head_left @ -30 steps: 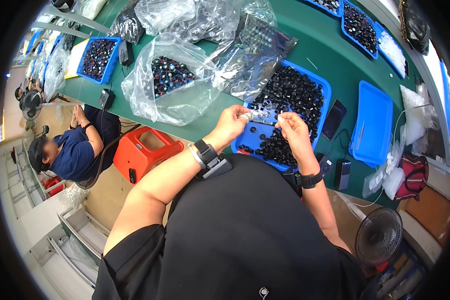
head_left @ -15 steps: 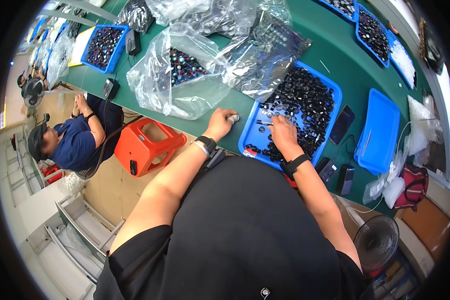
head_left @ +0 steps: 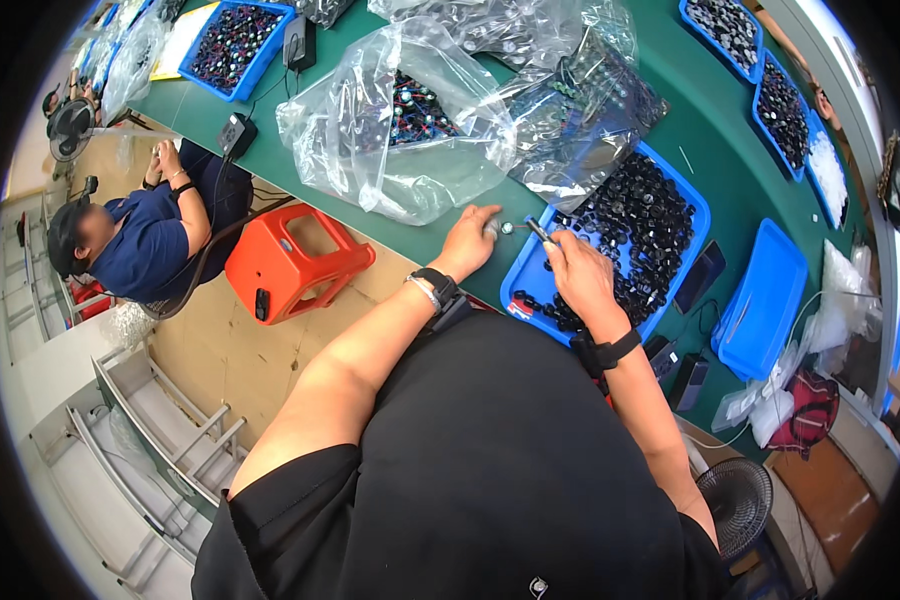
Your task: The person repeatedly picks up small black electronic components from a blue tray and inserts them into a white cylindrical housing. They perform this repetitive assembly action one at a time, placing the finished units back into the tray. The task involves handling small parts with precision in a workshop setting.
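My left hand (head_left: 468,243) is over the green table beside the blue tray, its index finger stretched out and thumb apart. Just beyond its fingertips is a small round silvery part (head_left: 507,228) with a thin red wire. My right hand (head_left: 583,272) is closed on a slim dark pen-shaped tool (head_left: 537,230), whose tip points toward that wire above the tray's left rim. Beneath this hand, the blue tray (head_left: 692,180) holds many small black round caps (head_left: 642,210), heaped mostly at its far and right sides.
Left of the tray, a clear plastic bag (head_left: 345,150) holds wired round parts. A phone (head_left: 700,277) and an unfilled blue tray (head_left: 763,300) are at the right. An orange stool (head_left: 295,262) and a seated person (head_left: 150,240) are on the left.
My right hand has raised the tool from inside the tray to its left rim. My left fingers have spread, and the silvery part with its red wire now shows beyond them. The view has shifted.
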